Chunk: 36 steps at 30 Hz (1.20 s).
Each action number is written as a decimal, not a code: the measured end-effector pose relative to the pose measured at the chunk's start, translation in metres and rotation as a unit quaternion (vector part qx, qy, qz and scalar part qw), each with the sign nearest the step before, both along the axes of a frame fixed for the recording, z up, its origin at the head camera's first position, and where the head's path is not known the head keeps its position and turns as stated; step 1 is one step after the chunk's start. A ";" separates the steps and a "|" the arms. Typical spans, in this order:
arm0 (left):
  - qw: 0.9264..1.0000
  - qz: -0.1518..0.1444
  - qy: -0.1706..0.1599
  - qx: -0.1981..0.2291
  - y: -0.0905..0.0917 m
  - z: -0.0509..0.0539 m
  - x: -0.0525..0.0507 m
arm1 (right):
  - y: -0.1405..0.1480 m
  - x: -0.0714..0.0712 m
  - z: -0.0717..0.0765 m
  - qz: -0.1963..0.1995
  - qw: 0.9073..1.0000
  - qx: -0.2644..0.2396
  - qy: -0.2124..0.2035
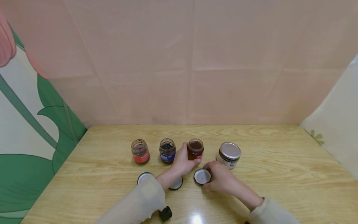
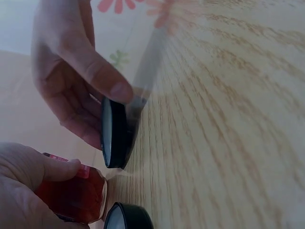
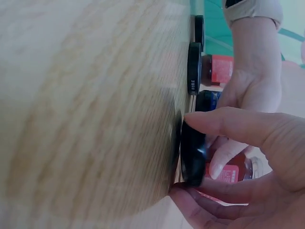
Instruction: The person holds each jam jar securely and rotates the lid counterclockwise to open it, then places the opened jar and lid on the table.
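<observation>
My left hand [image 1: 181,164] grips an open glass jar [image 1: 195,145] of dark red contents, which stands on the table. In the left wrist view, the thumb lies over the red label on the jar [image 2: 75,195]. My right hand [image 1: 222,179] pinches a round black-rimmed lid [image 1: 202,176] by its edge, just in front of that jar. The lid's pale inner side faces up in the head view. Seen from the right wrist, the lid [image 3: 193,155] sits low over the tabletop, between thumb and fingers; whether it touches the wood I cannot tell.
Left of the gripped jar stand an open blue-labelled jar [image 1: 167,152] and an open red-labelled jar [image 1: 140,151]. A wider jar with its silver lid [image 1: 230,151] on stands to the right. Two loose lids, one at left [image 1: 145,176] and another [image 1: 176,183] partly behind my left forearm, lie on the wooden table [image 1: 279,155].
</observation>
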State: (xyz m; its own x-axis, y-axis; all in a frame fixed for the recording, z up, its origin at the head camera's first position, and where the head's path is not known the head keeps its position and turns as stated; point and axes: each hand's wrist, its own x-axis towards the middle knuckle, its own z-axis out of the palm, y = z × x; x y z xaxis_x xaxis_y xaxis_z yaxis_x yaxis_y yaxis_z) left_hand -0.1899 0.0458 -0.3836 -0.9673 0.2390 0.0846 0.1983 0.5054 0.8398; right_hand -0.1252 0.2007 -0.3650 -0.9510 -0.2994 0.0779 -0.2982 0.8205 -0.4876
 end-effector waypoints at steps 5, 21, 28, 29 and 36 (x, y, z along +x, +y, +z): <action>1.000 -0.002 0.004 -0.001 0.000 -0.002 -0.002 | -0.005 -0.001 -0.002 -0.023 0.999 0.008 -0.025; 1.000 -0.007 0.015 -0.010 -0.001 0.001 -0.001 | -0.003 -0.002 -0.004 -0.021 1.000 0.011 -0.018; 1.000 -0.005 0.024 -0.004 0.000 0.015 0.003 | 0.000 -0.002 -0.004 -0.006 1.000 0.014 0.001; 1.000 -0.005 0.028 -0.004 0.000 0.017 0.004 | 0.001 -0.001 -0.004 -0.005 1.000 0.012 0.002; 0.999 -0.006 0.031 -0.021 0.000 0.035 0.009 | 0.005 0.003 0.006 -0.019 1.000 -0.019 -0.010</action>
